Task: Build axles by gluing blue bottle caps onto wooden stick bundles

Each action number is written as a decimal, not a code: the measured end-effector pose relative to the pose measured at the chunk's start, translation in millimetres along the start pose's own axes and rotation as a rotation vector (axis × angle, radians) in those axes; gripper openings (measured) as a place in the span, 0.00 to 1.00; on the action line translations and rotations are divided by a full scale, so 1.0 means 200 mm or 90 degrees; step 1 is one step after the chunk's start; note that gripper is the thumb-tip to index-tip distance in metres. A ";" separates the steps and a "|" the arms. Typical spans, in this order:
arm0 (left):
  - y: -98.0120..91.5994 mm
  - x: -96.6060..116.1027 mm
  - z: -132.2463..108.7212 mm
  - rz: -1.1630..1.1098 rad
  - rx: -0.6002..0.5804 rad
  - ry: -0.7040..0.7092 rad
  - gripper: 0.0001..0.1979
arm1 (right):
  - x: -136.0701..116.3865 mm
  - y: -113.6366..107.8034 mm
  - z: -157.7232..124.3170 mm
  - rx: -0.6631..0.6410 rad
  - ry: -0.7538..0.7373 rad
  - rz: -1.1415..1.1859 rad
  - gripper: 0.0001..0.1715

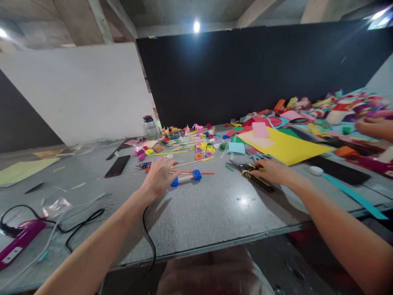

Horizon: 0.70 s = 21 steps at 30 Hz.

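My left hand [161, 174] reaches palm down over the table, thumb apart from the fingers, close to two blue bottle caps [197, 175] joined by a pale stick [185, 178]. Orange sticks [207, 173] lie beside it, partly covered by the hand. My right hand [273, 171] has its fingers closed on the handle of black-and-yellow pliers [245, 170], which rest on the table with their jaws pointing left. Just behind them are the blue-grey handles of scissors [259, 156].
Coloured caps [198, 157] and sticks are heaped at the back. Yellow sheet [285, 145] and craft pieces fill the right, where another person's hand [376, 127] shows. Left are a phone [118, 166], purple power strip [23, 241] and black cable [149, 237].
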State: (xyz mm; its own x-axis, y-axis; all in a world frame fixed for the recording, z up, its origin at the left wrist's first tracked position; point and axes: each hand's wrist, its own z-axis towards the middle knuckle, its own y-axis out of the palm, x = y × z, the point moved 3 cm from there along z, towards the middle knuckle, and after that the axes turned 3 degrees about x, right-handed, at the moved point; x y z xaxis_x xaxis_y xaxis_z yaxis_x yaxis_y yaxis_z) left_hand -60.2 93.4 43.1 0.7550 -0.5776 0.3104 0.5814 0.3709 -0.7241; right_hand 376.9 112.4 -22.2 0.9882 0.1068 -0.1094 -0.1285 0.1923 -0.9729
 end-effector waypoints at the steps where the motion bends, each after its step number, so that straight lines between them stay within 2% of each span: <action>1: 0.01 0.01 0.00 0.005 -0.003 0.007 0.10 | 0.00 0.01 -0.02 -0.002 -0.007 -0.010 0.20; 6: 0.03 0.04 0.02 0.022 0.000 0.036 0.07 | -0.01 0.02 -0.05 0.011 -0.023 -0.032 0.24; 12: -0.01 0.03 0.04 0.020 0.029 0.059 0.06 | -0.10 0.02 -0.09 0.029 -0.040 -0.073 0.35; 18: -0.03 -0.01 0.02 -0.018 0.048 0.044 0.07 | -0.25 0.02 -0.21 0.041 -0.046 -0.088 0.28; 21: -0.03 -0.02 0.01 -0.061 0.052 0.030 0.07 | -0.25 0.02 -0.22 0.031 -0.049 -0.081 0.28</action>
State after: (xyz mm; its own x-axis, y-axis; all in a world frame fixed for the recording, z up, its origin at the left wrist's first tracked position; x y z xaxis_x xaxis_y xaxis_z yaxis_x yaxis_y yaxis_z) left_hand -65.9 94.8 48.3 0.6810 -0.6463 0.3442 0.6740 0.3695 -0.6397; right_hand 331.3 65.5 -28.8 0.9877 0.1531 0.0316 -0.0087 0.2554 -0.9668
